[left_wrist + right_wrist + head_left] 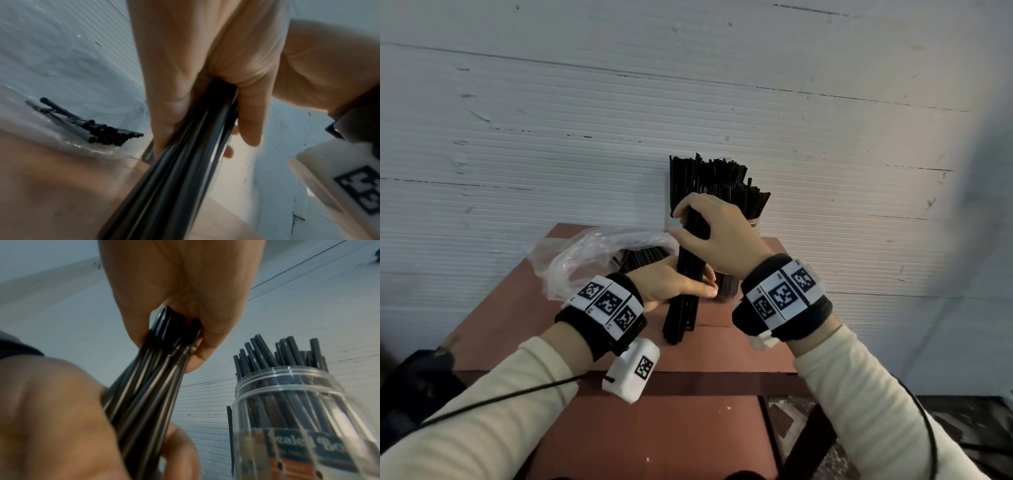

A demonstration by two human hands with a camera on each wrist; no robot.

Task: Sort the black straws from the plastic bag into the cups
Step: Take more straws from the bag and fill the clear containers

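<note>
A thick bundle of black straws (683, 308) stands nearly upright with its lower ends on the red-brown table (722, 349). My right hand (709, 229) grips the bundle near its upper part, and the fingers (201, 353) wrap the straws (148, 386). Lower down, my left hand (674, 282) holds the same bundle (180, 170). The clear plastic bag (585, 253) lies to the left with more straws (107, 133) inside. A clear cup (298, 418) packed with straws stands just right of the bundle. More straw tops (743, 195) rise behind my right hand.
A ribbed white wall (688, 102) stands close behind the table. The table's front edge (705, 380) runs below my wrists, and patterned floor (791, 421) shows beneath it. A dark object (414, 377) sits off the table's left side.
</note>
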